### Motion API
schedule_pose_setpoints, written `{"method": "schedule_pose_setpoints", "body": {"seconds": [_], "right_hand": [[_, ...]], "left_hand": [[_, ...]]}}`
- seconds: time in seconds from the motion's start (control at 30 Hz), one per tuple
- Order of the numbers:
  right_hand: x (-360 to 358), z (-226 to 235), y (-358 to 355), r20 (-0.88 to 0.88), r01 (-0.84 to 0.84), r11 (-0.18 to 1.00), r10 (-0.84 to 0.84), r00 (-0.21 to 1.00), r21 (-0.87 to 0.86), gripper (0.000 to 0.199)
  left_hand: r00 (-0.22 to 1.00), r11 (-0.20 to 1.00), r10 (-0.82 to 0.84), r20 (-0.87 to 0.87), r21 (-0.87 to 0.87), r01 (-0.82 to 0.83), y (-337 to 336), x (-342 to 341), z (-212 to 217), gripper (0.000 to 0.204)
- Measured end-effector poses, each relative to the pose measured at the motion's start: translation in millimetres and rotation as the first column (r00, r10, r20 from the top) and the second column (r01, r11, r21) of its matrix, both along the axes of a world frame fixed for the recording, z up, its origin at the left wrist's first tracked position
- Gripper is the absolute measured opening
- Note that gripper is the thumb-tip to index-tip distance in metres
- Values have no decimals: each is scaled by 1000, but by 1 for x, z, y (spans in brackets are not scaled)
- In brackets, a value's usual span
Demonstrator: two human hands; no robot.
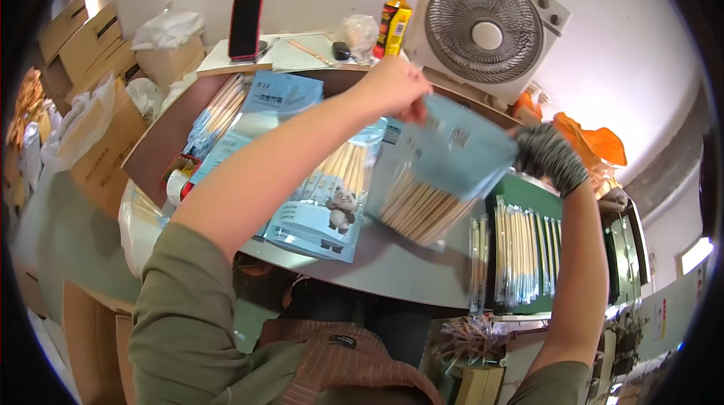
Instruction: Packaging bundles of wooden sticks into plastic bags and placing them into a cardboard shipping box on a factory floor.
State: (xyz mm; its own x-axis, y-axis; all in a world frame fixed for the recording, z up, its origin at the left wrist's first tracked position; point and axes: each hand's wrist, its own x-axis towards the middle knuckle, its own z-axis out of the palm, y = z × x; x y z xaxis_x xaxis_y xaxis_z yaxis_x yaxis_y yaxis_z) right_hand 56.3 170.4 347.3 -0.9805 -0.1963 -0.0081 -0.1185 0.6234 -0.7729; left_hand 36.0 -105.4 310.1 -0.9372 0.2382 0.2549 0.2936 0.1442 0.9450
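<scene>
The person holds a light-blue pouch of chopsticks (441, 171) above the grey counter (392, 265), between both hands. The left hand (396, 88), bare, is closed in a pinch on the pouch's upper left edge; the right hand (549, 156), in a dark knit glove, is closed on its right edge. The pouch is blurred, but its long axis runs on a slant — the blue printed top up toward the right, the clear window end down toward the lower left, where the pale sticks show, lying along that same slant. Just left of it, on the counter, lies a second pouch (328, 209) of the same kind, with a small panda picture and sticks visible through its window. Farther left an open cardboard box (154, 145) holds more blue pouches and wrapped sticks. To the right, a green tray (528, 194) carries a row of individually wrapped chopstick pairs (520, 254), their lengths pointing away from the person. Behind stand a white box fan (484, 28), a yellow bottle (395, 24) and a red phone (245, 26).
</scene>
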Motion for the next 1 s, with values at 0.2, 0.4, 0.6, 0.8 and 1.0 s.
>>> {"method": "schedule_pose_setpoints", "body": {"seconds": [0.2,0.4,0.6,0.8,1.0], "right_hand": [[4,56,-72,-455,-181,953,52,889,-245,23],[43,-77,-123,-657,-356,934,254,710,-23,20],[88,-202,-160,-352,-336,884,444,824,326,27],[90,-195,-152,-129,-434,900,426,896,-41,30],[41,-239,-121,-97,-141,980,128,987,-138,23]], "left_hand": [[827,952,303,-474,198,-236,-64,38,67,17],[842,849,396,-367,-203,-488,-114,125,-39,15],[878,686,235,-417,-569,-453,-143,169,-172,31],[697,413,71,-713,-615,-672,-116,170,-182,50],[682,404,-88,-726,-652,-642,-109,138,-192,35]]}}
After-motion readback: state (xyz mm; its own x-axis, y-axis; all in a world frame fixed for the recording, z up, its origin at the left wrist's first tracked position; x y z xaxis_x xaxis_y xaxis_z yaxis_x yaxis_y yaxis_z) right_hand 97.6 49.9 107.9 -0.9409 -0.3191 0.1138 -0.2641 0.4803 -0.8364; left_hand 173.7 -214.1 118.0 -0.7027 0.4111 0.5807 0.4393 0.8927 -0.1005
